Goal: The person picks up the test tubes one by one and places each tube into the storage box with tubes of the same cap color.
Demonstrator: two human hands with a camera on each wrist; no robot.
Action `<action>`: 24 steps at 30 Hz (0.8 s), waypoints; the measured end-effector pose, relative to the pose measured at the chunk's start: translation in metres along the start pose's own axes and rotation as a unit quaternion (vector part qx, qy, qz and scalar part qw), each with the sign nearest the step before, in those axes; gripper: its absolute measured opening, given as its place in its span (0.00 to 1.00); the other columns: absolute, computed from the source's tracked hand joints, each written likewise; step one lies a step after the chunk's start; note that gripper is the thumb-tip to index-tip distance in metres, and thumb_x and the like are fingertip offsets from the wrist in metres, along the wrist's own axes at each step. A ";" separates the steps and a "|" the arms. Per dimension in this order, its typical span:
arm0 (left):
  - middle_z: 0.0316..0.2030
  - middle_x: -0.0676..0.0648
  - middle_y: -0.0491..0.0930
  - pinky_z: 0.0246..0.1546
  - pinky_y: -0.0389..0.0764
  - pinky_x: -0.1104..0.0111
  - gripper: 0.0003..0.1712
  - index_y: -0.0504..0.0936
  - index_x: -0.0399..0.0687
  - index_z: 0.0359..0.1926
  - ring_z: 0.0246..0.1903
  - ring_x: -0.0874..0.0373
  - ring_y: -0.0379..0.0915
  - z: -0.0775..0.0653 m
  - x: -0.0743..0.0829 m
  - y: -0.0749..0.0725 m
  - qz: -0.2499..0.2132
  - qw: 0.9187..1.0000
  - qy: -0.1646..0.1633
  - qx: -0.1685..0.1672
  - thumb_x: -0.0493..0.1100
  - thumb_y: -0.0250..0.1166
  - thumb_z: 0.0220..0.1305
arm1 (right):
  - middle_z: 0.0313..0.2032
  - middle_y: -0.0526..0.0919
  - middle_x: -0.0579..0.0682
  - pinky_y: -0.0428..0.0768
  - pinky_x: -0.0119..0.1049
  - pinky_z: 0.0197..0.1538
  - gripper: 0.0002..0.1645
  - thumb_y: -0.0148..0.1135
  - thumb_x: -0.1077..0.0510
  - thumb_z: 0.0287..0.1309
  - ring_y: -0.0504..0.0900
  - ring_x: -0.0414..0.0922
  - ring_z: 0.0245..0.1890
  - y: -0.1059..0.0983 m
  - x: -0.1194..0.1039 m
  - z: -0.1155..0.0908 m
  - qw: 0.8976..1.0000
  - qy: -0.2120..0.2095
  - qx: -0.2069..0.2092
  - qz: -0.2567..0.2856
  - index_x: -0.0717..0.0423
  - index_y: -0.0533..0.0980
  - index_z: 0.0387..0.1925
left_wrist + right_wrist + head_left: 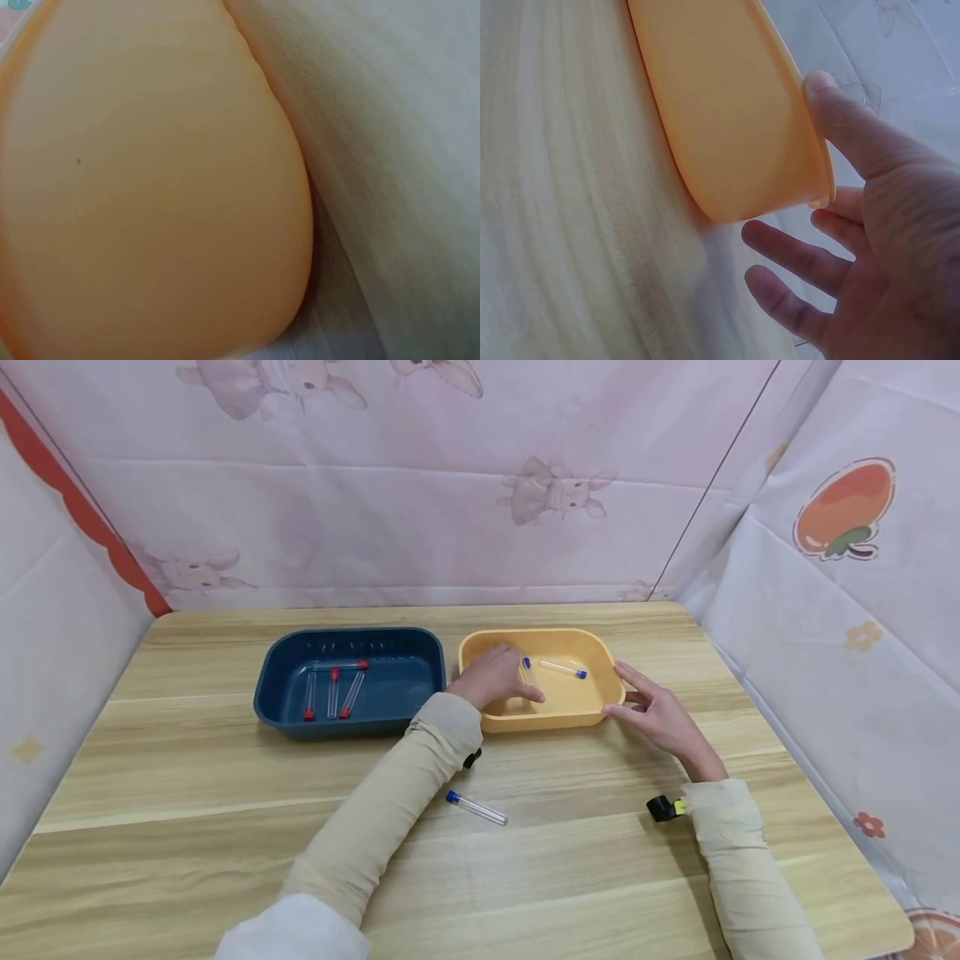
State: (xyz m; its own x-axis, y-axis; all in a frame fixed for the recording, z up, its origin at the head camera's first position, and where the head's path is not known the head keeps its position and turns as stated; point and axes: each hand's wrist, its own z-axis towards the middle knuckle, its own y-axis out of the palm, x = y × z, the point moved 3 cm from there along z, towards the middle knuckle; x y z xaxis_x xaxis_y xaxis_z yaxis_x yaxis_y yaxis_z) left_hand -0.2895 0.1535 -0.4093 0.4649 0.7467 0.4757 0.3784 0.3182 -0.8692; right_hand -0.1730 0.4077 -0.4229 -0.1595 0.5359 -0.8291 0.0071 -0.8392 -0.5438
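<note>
My left hand reaches into the left part of a yellow plastic bin, its thumb spread away from the fingers. Right beside it in the bin lies a clear tube with a blue cap, partly covered by the hand. A second blue-capped tube rests on the bin floor further right. My right hand holds the bin's right end, thumb and index finger on either side of the corner. In the right wrist view the thumb presses on the rim and the other fingers hang loosely below.
To the left stands a dark blue bin with several red-capped tubes inside. Another blue-capped tube lies on the wooden table in front of the yellow bin. Printed cloth walls close off the back and sides.
</note>
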 end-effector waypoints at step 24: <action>0.70 0.42 0.67 0.68 0.70 0.61 0.45 0.65 0.39 0.75 0.65 0.51 0.65 -0.003 0.008 -0.012 -0.054 0.998 0.022 0.011 0.62 0.67 0.69 | 0.78 0.55 0.65 0.79 0.21 0.51 0.45 0.68 0.67 0.66 0.78 0.68 0.60 0.000 -0.002 0.000 1.000 -0.003 -0.002 0.000 0.66 0.58 0.78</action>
State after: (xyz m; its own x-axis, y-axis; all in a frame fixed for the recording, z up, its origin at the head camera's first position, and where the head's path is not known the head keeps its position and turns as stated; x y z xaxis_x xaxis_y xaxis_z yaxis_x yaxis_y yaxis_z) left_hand -0.2875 0.1540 -0.3949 0.4580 0.6807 0.5717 0.4101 0.4088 -0.8153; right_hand -0.1723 0.4071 -0.4214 -0.1646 0.5359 -0.8281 0.0111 -0.8385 -0.5448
